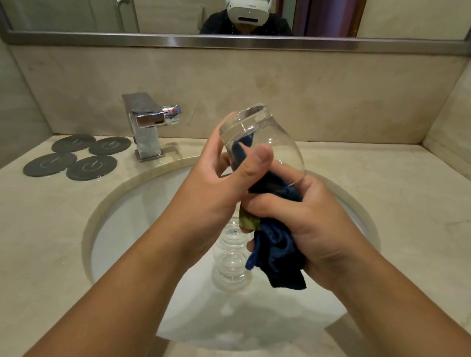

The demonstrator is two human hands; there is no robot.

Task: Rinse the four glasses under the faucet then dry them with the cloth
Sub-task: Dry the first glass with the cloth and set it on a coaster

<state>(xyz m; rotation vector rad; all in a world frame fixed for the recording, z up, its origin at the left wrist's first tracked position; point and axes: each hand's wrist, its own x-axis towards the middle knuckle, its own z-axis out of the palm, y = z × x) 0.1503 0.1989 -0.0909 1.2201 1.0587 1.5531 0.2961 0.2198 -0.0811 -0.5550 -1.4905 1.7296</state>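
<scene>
My left hand (223, 174) grips a clear glass (270, 141) above the sink, base tilted up and away, mouth toward my right hand. My right hand (308, 224) holds a dark blue cloth (275, 256); part of the cloth is pushed into the glass and shows through its wall. The cloth's loose end hangs below my right palm. Below my hands, a stack of clear glasses (229, 262) stands in the white sink basin (140, 226). The chrome faucet (143, 126) stands at the back left with no water running from it.
Several round grey coasters (78, 156) lie on the beige counter (15, 241) left of the faucet. A mirror (160, 2) runs along the back wall. Side walls close in the counter on the left and the right.
</scene>
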